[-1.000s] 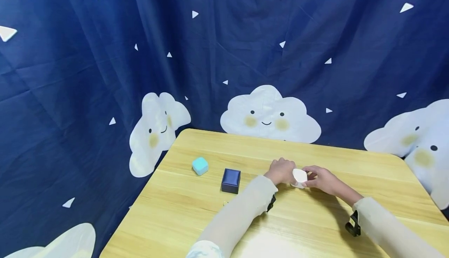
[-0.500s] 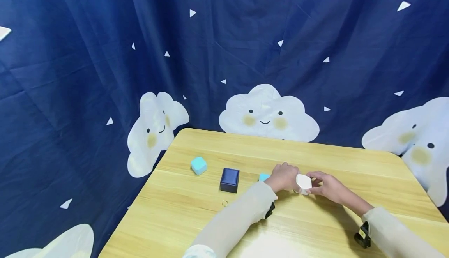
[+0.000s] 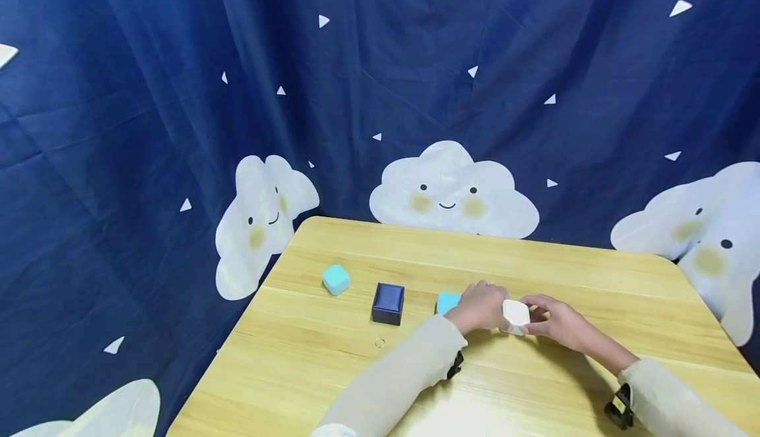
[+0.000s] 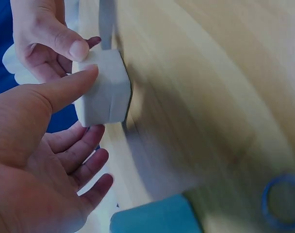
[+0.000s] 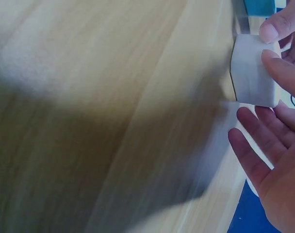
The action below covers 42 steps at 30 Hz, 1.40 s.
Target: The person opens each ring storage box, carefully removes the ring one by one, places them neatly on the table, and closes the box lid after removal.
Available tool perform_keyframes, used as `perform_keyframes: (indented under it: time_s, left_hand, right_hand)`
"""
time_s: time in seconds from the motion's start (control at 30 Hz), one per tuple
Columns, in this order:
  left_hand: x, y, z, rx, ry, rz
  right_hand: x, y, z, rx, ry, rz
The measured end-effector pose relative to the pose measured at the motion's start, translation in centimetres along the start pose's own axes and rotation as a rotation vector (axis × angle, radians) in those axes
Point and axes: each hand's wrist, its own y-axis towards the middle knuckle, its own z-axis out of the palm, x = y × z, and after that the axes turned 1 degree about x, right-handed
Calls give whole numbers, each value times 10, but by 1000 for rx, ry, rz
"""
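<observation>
A small white box [image 3: 516, 314] with cut corners is between my two hands, close over the wooden table. My left hand [image 3: 483, 305] holds its left side; in the left wrist view that thumb [image 4: 74, 86] presses the box's near face, with fingers at its lower edge. From the other side my right hand [image 3: 558, 321] pinches it, thumb on the face and fingers behind, as the right wrist view shows. The box looks closed. Partly hidden behind the left hand is a light-blue box [image 3: 447, 302].
A dark blue box [image 3: 388, 303] stands left of the left forearm, with a thin gold-coloured ring [image 3: 380, 342] in front of it. Another light-blue box [image 3: 336, 280] sits farther left. The wooden table [image 3: 332, 371] ends at a dark blue curtain [image 3: 415, 61] with clouds.
Both hands and the white box have shifted a little right and towards me. The light-blue box behind my left hand and the ring have come into clearer view.
</observation>
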Motion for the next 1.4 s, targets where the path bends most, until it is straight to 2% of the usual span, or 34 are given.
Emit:
perform_keyframes:
  time_s: [0.2, 0.37, 0.57, 0.83, 1.1, 1.4]
  left_hand:
    - [-2, -6, 11, -19, -127, -44]
    - [-4, -9, 22, -63, -257, -93]
    - [0, -7, 38, -107, -362, -159]
    - [6, -4, 52, -130, -412, -160]
    - [4, -5, 53, -141, -407, -175]
    - [3, -3, 55, -160, -427, -193]
  right_hand:
    - [0, -5, 1, -8, 27, -49]
    - [-3, -7, 4, -27, 91, -55]
    - [-7, -9, 9, -32, 140, -50]
    - [-13, -8, 13, -43, 192, -26]
    - [-18, -7, 15, -76, 179, -43]
    - [-21, -8, 14, -35, 242, 4]
